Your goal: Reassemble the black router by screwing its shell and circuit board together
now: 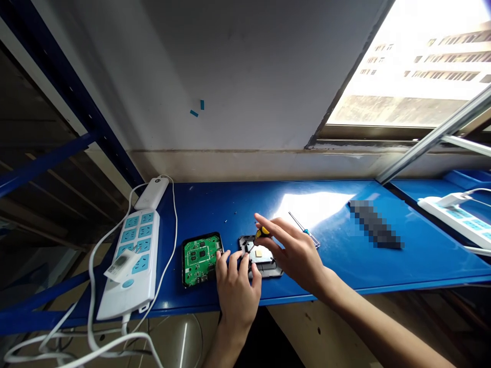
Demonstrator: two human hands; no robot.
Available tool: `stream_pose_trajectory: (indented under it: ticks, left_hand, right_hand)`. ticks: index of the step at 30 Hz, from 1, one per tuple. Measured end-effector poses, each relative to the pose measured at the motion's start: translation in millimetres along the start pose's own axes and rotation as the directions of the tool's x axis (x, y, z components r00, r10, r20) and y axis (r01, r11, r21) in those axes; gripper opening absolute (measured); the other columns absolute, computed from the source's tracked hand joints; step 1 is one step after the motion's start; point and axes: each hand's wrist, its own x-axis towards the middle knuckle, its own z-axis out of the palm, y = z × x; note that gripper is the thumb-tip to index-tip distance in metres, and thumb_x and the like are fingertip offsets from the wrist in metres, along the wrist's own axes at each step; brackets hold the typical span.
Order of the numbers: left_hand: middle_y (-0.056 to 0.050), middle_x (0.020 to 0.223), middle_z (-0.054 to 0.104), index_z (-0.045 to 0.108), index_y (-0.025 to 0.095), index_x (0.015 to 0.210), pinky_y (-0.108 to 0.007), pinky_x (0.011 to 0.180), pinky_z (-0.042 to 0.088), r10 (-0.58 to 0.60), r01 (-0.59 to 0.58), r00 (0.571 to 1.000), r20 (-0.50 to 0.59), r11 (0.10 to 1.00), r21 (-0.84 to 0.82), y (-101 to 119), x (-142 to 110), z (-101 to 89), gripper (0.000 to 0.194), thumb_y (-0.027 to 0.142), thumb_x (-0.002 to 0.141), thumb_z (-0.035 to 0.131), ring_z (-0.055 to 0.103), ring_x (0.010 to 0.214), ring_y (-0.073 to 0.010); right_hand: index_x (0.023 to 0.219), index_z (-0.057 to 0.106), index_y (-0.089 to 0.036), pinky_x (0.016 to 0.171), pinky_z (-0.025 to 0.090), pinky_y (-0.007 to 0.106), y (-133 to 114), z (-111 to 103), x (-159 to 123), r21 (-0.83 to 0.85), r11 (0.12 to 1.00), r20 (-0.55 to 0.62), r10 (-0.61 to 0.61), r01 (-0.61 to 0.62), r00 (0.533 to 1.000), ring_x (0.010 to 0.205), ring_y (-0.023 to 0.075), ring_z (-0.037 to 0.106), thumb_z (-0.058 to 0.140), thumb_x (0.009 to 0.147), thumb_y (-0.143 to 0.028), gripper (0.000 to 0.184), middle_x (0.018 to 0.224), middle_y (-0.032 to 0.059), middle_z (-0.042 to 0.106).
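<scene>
My right hand [295, 250] is closed on the handle of a screwdriver [263, 232] with a yellow and black grip. Its shaft slants down to a dark casing half [274, 271], which has a silvery plate with a small tan square inside. Fingers apart, my left hand [238, 289] rests at the casing's left edge, its fingertips close to the screwdriver's tip. Left of that hand lies a green circuit board [195, 260] in a black shell, partly touched or overlapped by the outer fingers. Part of the casing is hidden under both hands.
A second tool with a thin shaft [297, 222] lies behind my right hand. Tiny dark bits [235, 212] dot the blue table [203, 204]. A white power strip [148, 276] with cables stands at left. A pixelated dark object [376, 225] lies right; another power strip [460, 220] is beyond.
</scene>
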Motion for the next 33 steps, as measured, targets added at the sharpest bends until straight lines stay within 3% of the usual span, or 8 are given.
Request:
stream_pose_trajectory:
  ticks: [4,9,11,16,22,24,29,33]
  left_hand:
    - [-0.007,0.106,0.070,0.072,0.019,0.105,-0.060,0.113,0.037,0.000,0.000,1.000,0.003,1.000,0.000,-0.4,0.1,0.0,0.020,0.018,0.089,0.060,0.056,0.114,-0.0316]
    - [-0.007,0.105,0.070,0.072,0.018,0.104,-0.058,0.114,0.036,-0.002,0.002,1.000,0.001,1.000,0.001,0.6,1.1,-0.3,0.020,0.018,0.089,0.060,0.056,0.113,-0.0307]
    - [-0.007,0.106,0.070,0.072,0.017,0.104,-0.058,0.114,0.036,-0.004,0.004,1.000,-0.001,1.000,0.000,0.7,0.9,-0.1,0.019,0.018,0.089,0.060,0.055,0.114,-0.0307]
    - [-0.008,0.106,0.070,0.072,0.015,0.105,-0.060,0.114,0.036,0.001,-0.001,1.000,0.001,1.000,-0.009,0.6,0.1,0.1,0.020,0.018,0.089,0.061,0.054,0.114,-0.0310]
    - [-0.006,0.106,0.071,0.073,0.016,0.104,-0.057,0.116,0.034,-0.030,0.030,0.999,0.012,0.999,-0.022,1.7,1.4,-0.6,0.020,0.019,0.090,0.059,0.054,0.114,-0.0298]
    - [-0.006,0.106,0.071,0.073,0.016,0.104,-0.057,0.116,0.034,-0.033,0.033,0.999,0.012,0.999,-0.027,1.6,1.3,-0.3,0.020,0.020,0.090,0.059,0.055,0.115,-0.0302]
    - [-0.007,0.105,0.071,0.073,0.015,0.104,-0.059,0.116,0.034,-0.026,0.026,1.000,0.011,0.999,-0.026,0.8,0.6,0.1,0.020,0.020,0.090,0.059,0.055,0.115,-0.0320]
    - [-0.006,0.105,0.071,0.073,0.017,0.103,-0.058,0.116,0.033,-0.027,0.027,1.000,0.007,0.999,-0.023,1.5,0.9,-0.3,0.019,0.020,0.090,0.059,0.055,0.115,-0.0313]
  right_hand:
    - [0.119,0.067,-0.024,0.059,0.056,0.024,0.9,2.4,0.8,-0.033,0.999,-0.054,0.001,-0.003,0.999,0.068,0.0131,0.064,0.063,0.096,-0.030,0.024,0.088,0.0050,0.064]
    - [0.151,0.037,-0.024,0.086,0.059,0.031,-2.2,-4.2,3.2,0.103,0.995,0.120,-0.012,0.000,0.993,0.107,0.0183,0.067,0.043,0.101,-0.011,0.052,0.124,0.0131,0.063]
    - [0.148,0.042,-0.026,0.077,0.060,0.028,-1.1,-3.2,4.1,0.082,0.995,0.125,-0.060,0.050,0.990,0.092,0.0164,0.068,0.050,0.100,-0.015,0.049,0.109,0.0088,0.068]
    - [0.107,0.070,-0.020,0.056,0.055,0.025,7.1,6.1,7.2,-0.019,1.000,-0.045,-0.008,0.007,0.999,0.062,0.0130,0.060,0.067,0.093,-0.034,0.020,0.080,0.0031,0.060]
    - [0.149,0.039,-0.026,0.084,0.060,0.033,5.4,-2.3,3.5,0.115,0.993,0.108,-0.015,0.003,0.994,0.106,0.0188,0.067,0.047,0.100,-0.011,0.051,0.122,0.0121,0.066]
    - [0.147,0.044,-0.027,0.076,0.060,0.028,4.8,-2.5,2.0,0.090,0.996,0.099,-0.015,0.006,0.995,0.093,0.0167,0.070,0.054,0.099,-0.015,0.050,0.109,0.0082,0.070]
    - [0.108,0.069,-0.023,0.059,0.056,0.023,7.7,5.5,4.5,0.049,0.997,-0.035,0.060,-0.059,0.998,0.065,0.0118,0.065,0.071,0.090,-0.032,0.020,0.085,0.0026,0.066]
    - [0.122,0.062,-0.020,0.079,0.060,0.030,5.0,1.8,5.8,0.099,0.995,0.009,0.013,-0.014,1.000,0.096,0.0184,0.070,0.060,0.096,-0.016,0.027,0.110,0.0111,0.070]
